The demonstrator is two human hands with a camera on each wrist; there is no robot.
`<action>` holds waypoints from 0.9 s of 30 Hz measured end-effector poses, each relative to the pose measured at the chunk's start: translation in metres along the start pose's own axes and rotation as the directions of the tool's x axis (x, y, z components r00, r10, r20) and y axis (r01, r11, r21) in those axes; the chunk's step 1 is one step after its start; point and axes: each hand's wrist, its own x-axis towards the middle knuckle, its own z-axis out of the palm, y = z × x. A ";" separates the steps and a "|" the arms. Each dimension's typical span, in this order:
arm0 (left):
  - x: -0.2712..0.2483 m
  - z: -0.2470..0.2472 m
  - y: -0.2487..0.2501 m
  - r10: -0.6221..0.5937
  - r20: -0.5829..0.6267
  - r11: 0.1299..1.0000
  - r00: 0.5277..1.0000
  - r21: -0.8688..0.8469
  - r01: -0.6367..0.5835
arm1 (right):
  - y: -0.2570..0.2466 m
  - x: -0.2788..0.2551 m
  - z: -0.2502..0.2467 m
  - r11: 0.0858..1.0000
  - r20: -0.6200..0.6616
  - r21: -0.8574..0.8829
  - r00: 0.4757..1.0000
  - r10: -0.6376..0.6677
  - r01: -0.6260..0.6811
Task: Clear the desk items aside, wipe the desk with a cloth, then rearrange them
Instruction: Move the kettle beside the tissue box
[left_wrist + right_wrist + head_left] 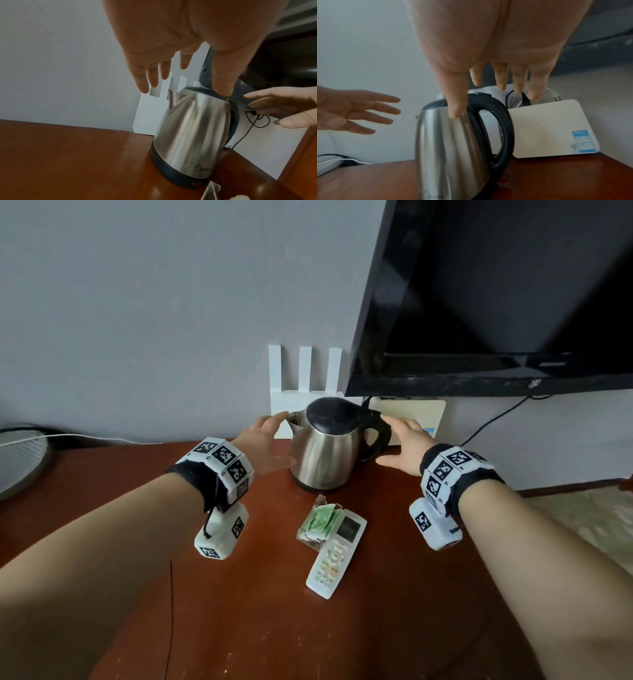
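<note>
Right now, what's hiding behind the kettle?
Behind the kettle a white router with three antennas leans on the wall, and a cream box with plugged-in cables stands beside it. The kettle covers the router's lower part.

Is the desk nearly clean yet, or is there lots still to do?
Lots still to do. Nothing looks moved aside yet: the kettle, the remote and the green packets all sit on the desk. In hand: the left hand and right hand are open on either side of the kettle, not gripping it. Left: clearing everything, wiping (no cloth is in view), and putting things back.
</note>
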 end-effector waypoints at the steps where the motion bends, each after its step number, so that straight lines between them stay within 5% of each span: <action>1: 0.010 0.005 0.002 -0.022 -0.011 1.000 1.000 0.000 0.022 | 0.004 0.012 0.000 1.000 -0.004 0.016 1.000 -0.007 0.007; 7: 0.057 0.014 0.011 -0.090 -0.103 0.992 0.991 -0.096 0.081 | 0.009 0.061 0.004 0.991 0.004 0.079 0.994 -0.105 0.104; 15: 0.080 0.010 0.022 -0.032 -0.106 0.989 0.994 0.140 0.047 | 0.007 0.073 0.004 0.980 -0.006 0.132 0.989 -0.147 0.146; 27: 0.029 -0.026 0.004 -0.027 -0.177 0.988 0.984 0.148 0.053 | -0.036 0.036 0.001 0.960 -0.082 0.116 0.966 -0.246 0.254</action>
